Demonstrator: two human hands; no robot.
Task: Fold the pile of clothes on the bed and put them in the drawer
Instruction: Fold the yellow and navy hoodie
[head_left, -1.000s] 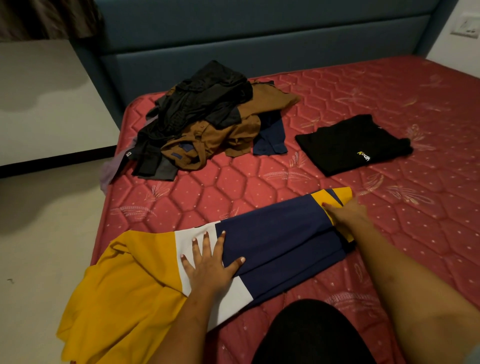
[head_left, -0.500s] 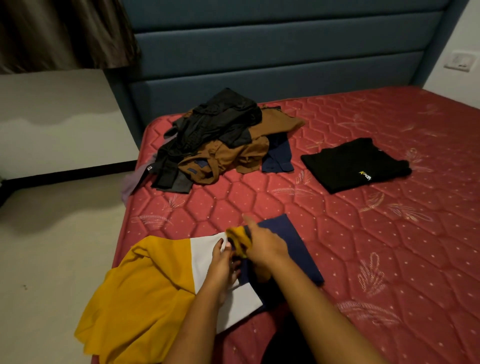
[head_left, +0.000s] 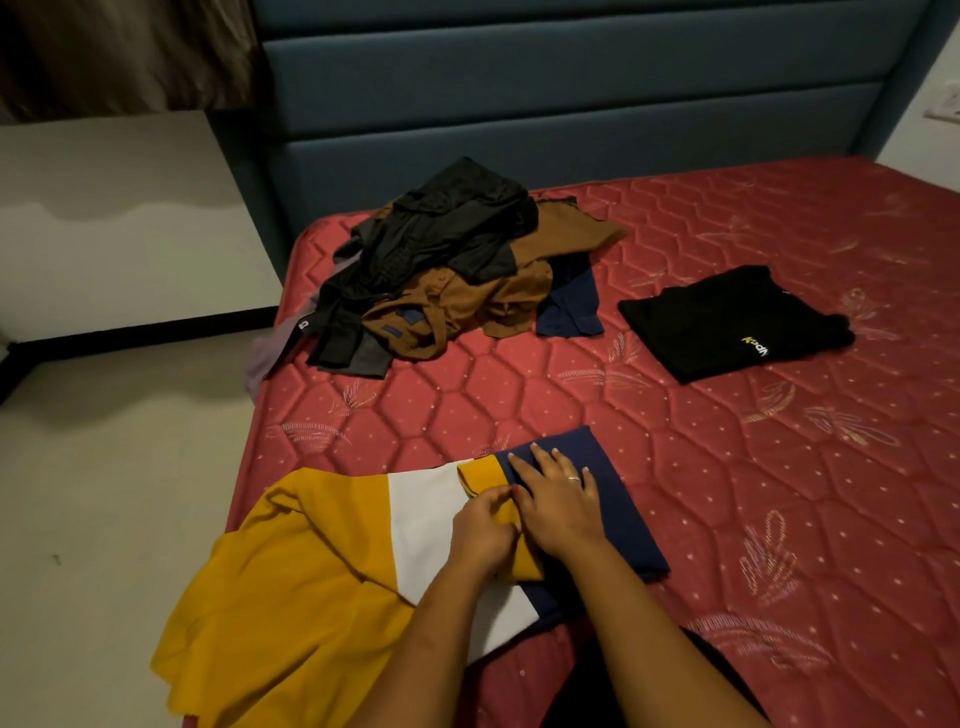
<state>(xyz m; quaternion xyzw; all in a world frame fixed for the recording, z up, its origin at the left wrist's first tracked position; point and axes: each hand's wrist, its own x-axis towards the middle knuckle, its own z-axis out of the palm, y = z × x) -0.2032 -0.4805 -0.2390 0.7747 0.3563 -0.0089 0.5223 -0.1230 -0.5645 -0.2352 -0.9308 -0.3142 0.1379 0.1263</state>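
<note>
At the near left of the red mattress (head_left: 727, 493), one colour-block shirt (head_left: 311, 571): yellow, white and navy bands. Long axis slanting from near left to far right, with the yellow end drooping over the mattress edge and the navy end doubled over on the bed. Pinching a yellow strip on top of the navy fold, left hand (head_left: 483, 530), fingers curled. Just beside it and touching, right hand (head_left: 558, 506), flat and spread, pressing down on the navy cloth; one ring (head_left: 572, 478) on a finger.

Farther back, below the blue padded headboard (head_left: 571, 104), one loose pile of clothes (head_left: 457, 275): black, brown, navy and lilac pieces tangled together. Small white mark on a dark piece at its left edge, too small to read.

To the right, well apart from the pile, one black folded shirt (head_left: 727, 322), lying flat. Short lettering on it, turned sideways, first letter yellow and the rest white, not legible. At the far right edge, one wall socket (head_left: 945, 106).
</note>
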